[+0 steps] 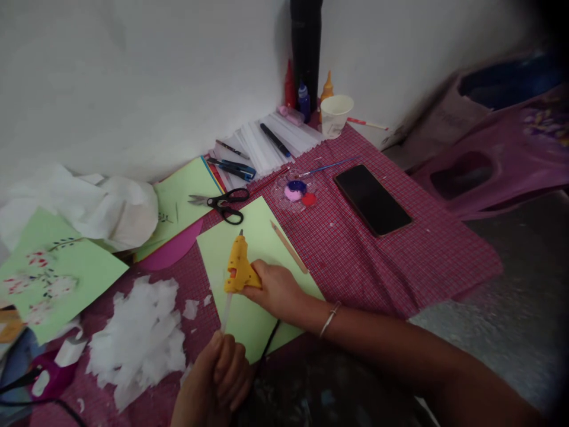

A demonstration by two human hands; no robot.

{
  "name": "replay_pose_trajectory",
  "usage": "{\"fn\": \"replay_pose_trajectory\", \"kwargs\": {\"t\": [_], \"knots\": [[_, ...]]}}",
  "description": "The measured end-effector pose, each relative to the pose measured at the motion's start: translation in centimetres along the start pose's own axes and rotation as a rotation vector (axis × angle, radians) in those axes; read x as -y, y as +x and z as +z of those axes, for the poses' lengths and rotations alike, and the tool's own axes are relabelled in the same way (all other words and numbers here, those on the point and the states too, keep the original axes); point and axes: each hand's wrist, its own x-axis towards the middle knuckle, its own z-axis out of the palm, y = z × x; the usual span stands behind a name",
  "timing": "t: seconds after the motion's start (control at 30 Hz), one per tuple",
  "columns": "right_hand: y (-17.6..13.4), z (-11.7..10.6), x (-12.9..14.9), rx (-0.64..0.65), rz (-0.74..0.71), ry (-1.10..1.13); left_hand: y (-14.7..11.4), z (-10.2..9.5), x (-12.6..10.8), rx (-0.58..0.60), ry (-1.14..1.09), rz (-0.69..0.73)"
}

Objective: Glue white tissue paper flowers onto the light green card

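My right hand [280, 290] is closed around the handle of a yellow glue gun [239, 264], its nozzle pointing away from me. A translucent glue stick [227, 311] sticks out of the gun's back end, and my left hand [224, 370] pinches its lower end. Both hands are over a light green paper sheet [249, 234]. On that sheet's right edge lies a pencil [288, 246]. Black-handled scissors [222, 204] rest just beyond the sheet. Left of my hands is a pile of torn white tissue pieces [140, 341].
Painted green paper [53, 273] and crumpled white paper [111, 204] lie left. A phone [372, 200] and a paint palette [294, 191] are on the checked cloth [355, 261]. Behind stand a paper cup [335, 115] and paint bottles [304, 102]. A purple chair [493, 160] is right.
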Motion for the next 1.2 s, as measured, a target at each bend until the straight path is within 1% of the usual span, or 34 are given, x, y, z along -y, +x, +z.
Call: {"fn": "replay_pose_trajectory", "kwargs": {"t": [0.1, 0.17, 0.37, 0.5, 0.57, 0.67, 0.77, 0.8, 0.87, 1.0, 1.07, 1.1, 1.13, 1.2], "knots": [[-0.1, 0.0, 0.0, -0.055, -0.05, 0.042, 0.3, 0.3, -0.6, -0.015, -0.051, 0.037], [-0.1, 0.0, 0.1, -0.069, -0.046, 0.045, 0.5, 0.4, -0.9, -0.005, -0.092, 0.049], [0.0, -0.7, 0.7, 0.013, 0.003, -0.003, 0.7, 0.3, -1.6, 0.035, -0.11, -0.011], [-0.2, -0.8, 0.8, 0.012, 0.021, 0.024, 0.5, 0.8, -1.9, 0.055, -0.075, -0.018], [-0.3, -0.6, 0.7, -0.027, 0.024, 0.07, 0.4, 1.1, -2.1, 0.029, -0.064, -0.009], [-0.4, -0.3, 0.6, -0.087, 0.038, 0.143, 0.3, 1.1, -2.5, -0.058, -0.044, 0.012], [-0.4, -0.2, 0.7, -0.086, 0.081, 0.165, 0.1, 0.8, -2.8, -0.104, 0.005, -0.003], [-0.3, -0.2, 0.7, -0.086, 0.091, 0.164, 0.0, 0.7, -2.8, -0.095, 0.02, -0.008], [-0.3, -0.2, 0.7, -0.103, 0.081, 0.156, -0.1, 0.7, -2.5, -0.027, 0.04, 0.0], [-0.3, -0.2, 0.5, -0.141, 0.022, 0.149, 0.5, 0.7, -0.9, 0.208, 0.133, -0.011], [-0.3, -0.2, 0.2, -0.148, 0.029, 0.181, 1.2, 0.5, -0.1, 0.318, 0.208, -0.028], [-0.2, -0.3, 0.0, -0.14, 0.05, 0.213, 1.5, 0.4, 0.3, 0.349, 0.267, -0.01], [-0.1, -0.5, -0.2, -0.129, 0.088, 0.253, 1.9, 0.2, 0.6, 0.353, 0.361, 0.033], [0.2, -1.1, -0.5, -0.111, 0.192, 0.354, 2.7, -0.3, 0.9, 0.286, 0.656, 0.219]]}}
